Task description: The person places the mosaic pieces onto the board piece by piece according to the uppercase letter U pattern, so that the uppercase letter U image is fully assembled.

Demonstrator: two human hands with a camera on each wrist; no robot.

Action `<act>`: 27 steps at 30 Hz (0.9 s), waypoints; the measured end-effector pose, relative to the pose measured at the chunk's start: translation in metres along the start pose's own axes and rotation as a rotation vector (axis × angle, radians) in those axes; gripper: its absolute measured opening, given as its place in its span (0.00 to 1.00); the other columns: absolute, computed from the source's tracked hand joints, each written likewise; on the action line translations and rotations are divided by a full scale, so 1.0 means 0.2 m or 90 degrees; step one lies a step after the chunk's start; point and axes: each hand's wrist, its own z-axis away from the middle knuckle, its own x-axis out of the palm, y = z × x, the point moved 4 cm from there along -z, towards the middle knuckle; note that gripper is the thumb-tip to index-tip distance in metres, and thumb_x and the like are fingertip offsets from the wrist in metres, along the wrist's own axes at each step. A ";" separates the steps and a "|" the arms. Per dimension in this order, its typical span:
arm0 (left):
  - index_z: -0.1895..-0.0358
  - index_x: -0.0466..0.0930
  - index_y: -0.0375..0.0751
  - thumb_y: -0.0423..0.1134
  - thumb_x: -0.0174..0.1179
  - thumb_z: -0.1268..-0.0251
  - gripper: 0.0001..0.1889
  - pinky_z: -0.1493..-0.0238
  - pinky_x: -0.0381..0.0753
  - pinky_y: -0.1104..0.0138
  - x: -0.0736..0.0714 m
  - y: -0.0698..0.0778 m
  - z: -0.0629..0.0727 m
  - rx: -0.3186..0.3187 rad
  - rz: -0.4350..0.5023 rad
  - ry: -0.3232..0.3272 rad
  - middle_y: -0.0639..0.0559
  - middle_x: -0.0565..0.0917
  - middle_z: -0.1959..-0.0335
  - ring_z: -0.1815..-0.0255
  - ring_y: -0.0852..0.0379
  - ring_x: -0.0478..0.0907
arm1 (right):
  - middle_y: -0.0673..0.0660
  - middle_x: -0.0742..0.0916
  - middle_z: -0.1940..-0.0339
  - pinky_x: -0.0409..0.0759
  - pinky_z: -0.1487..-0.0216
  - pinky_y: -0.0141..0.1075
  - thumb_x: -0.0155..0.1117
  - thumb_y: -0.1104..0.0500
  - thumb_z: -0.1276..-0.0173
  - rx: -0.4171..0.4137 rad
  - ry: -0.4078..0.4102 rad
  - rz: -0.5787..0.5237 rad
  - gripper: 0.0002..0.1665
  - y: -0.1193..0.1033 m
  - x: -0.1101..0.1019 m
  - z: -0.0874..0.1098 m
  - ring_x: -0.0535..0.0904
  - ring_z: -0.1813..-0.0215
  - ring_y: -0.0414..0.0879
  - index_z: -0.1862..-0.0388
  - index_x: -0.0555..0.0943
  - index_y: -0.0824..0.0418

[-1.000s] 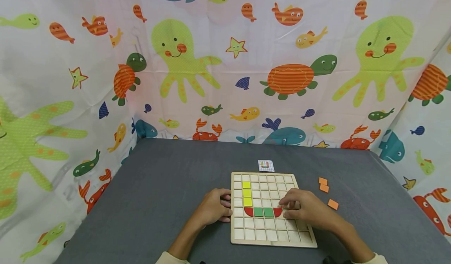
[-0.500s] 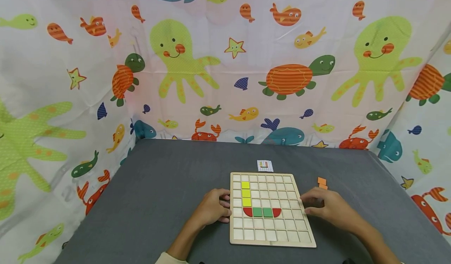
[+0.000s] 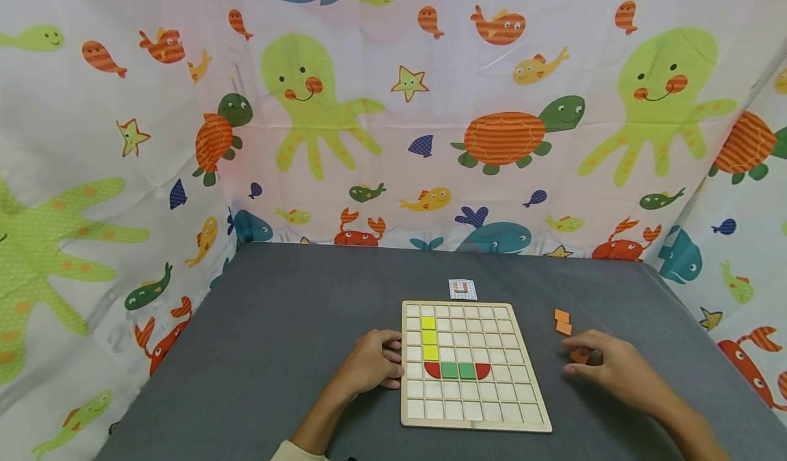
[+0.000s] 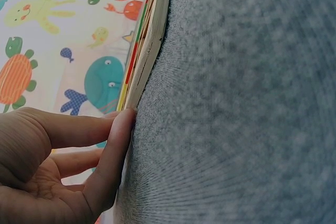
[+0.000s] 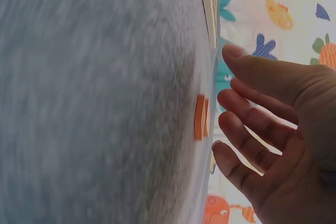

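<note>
My left hand (image 3: 371, 360) rests against the left side of a wooden grid board (image 3: 424, 413). In the left wrist view, thumb and finger tips touch the edge of the board (image 4: 152, 51). On the board lie yellow square tiles (image 3: 430, 337) in a column, and below them a row with two green squares (image 3: 458, 371) between red rounded tiles (image 3: 483, 371). My right hand (image 3: 615, 369) is over an orange tile (image 3: 579, 356), partly covered by its fingers. Seen from the right wrist, the fingers are loosely bent and spread, apart from the orange tiles (image 5: 200, 117).
Two more orange tiles (image 3: 562, 322) lie right of the board. Behind the board is a small printed card (image 3: 462, 289) with a coloured grid pattern. Dark grey cloth (image 3: 307, 297) covers the table, and a curtain (image 3: 344, 194) with sea animals hangs around it.
My right hand has moved right, off the board beside the red tile, across the board's right edge to the nearest orange tile. My left hand stays at the board's left edge.
</note>
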 end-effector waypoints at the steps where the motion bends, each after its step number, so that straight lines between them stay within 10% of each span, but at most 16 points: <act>1: 0.31 0.75 0.24 0.17 0.69 0.43 0.33 0.69 0.93 0.59 0.00 0.00 0.00 0.000 0.001 0.000 0.38 0.80 0.46 0.54 0.49 0.85 | 0.51 0.88 0.50 0.82 0.59 0.36 0.84 0.48 0.40 0.006 -0.002 0.006 0.26 0.01 -0.01 0.00 0.80 0.56 0.41 0.46 0.90 0.56; 11: 0.31 0.75 0.25 0.17 0.69 0.42 0.33 0.69 0.93 0.60 0.00 0.00 0.00 0.004 0.002 -0.001 0.38 0.80 0.46 0.54 0.49 0.85 | 0.56 0.89 0.50 0.88 0.51 0.59 0.82 0.49 0.37 0.053 -0.048 0.004 0.30 0.09 -0.05 0.01 0.84 0.48 0.55 0.42 0.87 0.65; 27: 0.31 0.75 0.25 0.18 0.70 0.43 0.33 0.69 0.94 0.59 0.00 -0.01 0.00 0.002 0.006 -0.001 0.39 0.80 0.46 0.55 0.50 0.85 | 0.53 0.88 0.54 0.85 0.53 0.54 0.80 0.57 0.36 0.057 -0.087 0.032 0.20 0.16 -0.04 -0.01 0.82 0.53 0.50 0.47 0.89 0.63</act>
